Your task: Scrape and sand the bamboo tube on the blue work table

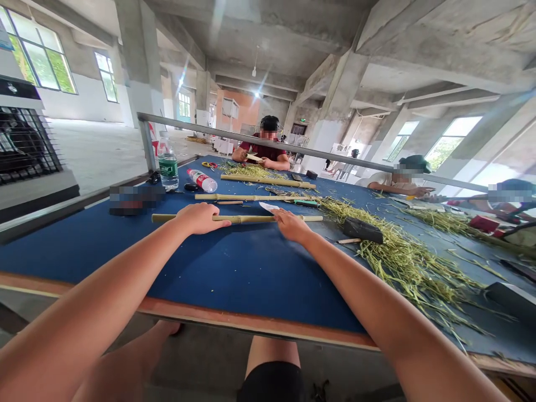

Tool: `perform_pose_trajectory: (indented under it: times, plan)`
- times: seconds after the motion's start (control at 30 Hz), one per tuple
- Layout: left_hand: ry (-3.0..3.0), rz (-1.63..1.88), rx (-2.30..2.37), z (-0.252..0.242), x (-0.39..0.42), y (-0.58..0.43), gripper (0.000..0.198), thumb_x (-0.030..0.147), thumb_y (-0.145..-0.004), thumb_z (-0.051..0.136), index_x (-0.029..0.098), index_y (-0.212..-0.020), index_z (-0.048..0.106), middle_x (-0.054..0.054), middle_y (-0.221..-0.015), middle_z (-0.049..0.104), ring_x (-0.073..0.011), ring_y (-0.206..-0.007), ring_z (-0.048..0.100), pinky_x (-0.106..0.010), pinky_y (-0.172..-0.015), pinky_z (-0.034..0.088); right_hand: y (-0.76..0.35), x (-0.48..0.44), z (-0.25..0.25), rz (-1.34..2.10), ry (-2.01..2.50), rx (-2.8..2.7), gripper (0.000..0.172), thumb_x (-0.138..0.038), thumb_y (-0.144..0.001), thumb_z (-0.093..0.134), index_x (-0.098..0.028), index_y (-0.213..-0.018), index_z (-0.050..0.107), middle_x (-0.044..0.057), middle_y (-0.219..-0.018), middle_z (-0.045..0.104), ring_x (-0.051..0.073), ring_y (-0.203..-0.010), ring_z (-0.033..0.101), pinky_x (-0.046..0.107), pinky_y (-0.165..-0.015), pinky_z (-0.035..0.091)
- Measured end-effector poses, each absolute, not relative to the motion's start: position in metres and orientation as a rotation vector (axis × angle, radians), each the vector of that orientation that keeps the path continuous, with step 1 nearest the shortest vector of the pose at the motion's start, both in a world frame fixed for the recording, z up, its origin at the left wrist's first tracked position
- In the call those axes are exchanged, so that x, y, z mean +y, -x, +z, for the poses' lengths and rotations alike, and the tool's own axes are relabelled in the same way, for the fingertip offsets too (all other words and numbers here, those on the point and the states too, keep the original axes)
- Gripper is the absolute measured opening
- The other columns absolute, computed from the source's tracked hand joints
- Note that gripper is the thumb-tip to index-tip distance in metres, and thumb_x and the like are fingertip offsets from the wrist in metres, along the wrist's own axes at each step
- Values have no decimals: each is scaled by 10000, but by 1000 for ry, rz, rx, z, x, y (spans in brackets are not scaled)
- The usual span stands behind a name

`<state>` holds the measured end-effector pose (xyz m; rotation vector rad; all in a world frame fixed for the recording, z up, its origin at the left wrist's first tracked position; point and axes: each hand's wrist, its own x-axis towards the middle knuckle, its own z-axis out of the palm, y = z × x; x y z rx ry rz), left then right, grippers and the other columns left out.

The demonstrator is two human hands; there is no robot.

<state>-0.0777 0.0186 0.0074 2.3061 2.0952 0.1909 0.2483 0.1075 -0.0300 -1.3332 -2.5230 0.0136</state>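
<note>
A pale bamboo pole (247, 219) lies crosswise in front of me, just above the blue tabletop. My left hand (197, 218) is closed round its left part, with the thumb along the near side. Over the right part of the same pole, my right hand (292, 224) is closed on a small white sheet (268, 207), whose corner sticks out past the fingers. Whether that sheet wraps the pole is hidden by the hand. Beyond them lies a second, thinner bamboo pole (238, 197), and farther off a thicker bamboo piece (268, 180).
Heaps of greenish bamboo shavings (393, 251) cover the right side, with a dark block (362, 229) on them. Two plastic bottles, one upright (168, 170) and one lying (202, 181), are at the back left. A metal rail (301, 149) crosses behind. Other people (268, 146) sit around the table.
</note>
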Motion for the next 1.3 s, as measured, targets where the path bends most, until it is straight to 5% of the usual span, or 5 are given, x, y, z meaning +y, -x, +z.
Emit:
perform_pose_trajectory:
  times: [0.57, 0.83, 1.3]
  plan:
    - [-2235, 170, 2118, 10, 20, 86, 833, 1000, -652, 362, 284, -882, 721, -104, -965, 771, -315, -847, 698, -357, -694, 452, -228, 92, -36, -26, 1218, -2581, 554, -335, -1069, 297, -116, -1554, 450, 103, -1612, 427, 244, -1531, 314, 412, -1278, 222]
    - [-2263, 184, 2160, 8, 17, 82, 826, 987, -688, 330, 293, -914, 718, -113, -990, 780, -329, -884, 712, -364, -716, 479, -229, 102, -33, -16, 1317, -2485, 497, -294, -1070, 306, -194, -1509, 517, 73, -1568, 497, 239, -1505, 371, 435, -1250, 281]
    - [-2257, 236, 2166, 6, 19, 84, 766, 973, -681, 396, 265, -762, 675, -109, -875, 766, -315, -811, 706, -373, -680, 466, -216, 85, -35, 26, 1086, -2570, 526, -326, -1056, 324, -186, -1536, 487, 68, -1594, 459, 220, -1518, 344, 422, -1272, 255]
